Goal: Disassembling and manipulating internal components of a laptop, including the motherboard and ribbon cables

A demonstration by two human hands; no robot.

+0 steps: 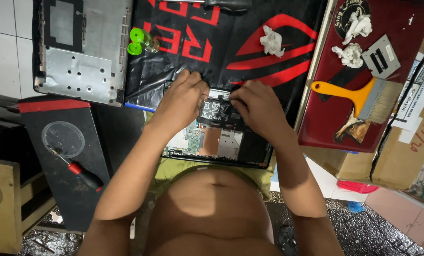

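Note:
An opened laptop base [221, 147] lies on my lap, its green circuit board and metal plates exposed. A black flat battery pack [217, 113] sits at its far edge. My left hand [181, 102] grips the battery's left end with curled fingers. My right hand [257, 106] presses on the battery's right end. Both hands rest on the battery, close together, at the near edge of a black and red mat [231, 42].
A grey laptop cover [81, 47] lies upper left beside a green-capped bottle [141, 41]. A red-handled screwdriver [81, 173] and a clear round lid [62, 138] sit at left. At right, a red tray [325, 109] holds an orange-handled brush [359, 95], crumpled tissues [354, 38] and a metal bracket [380, 57].

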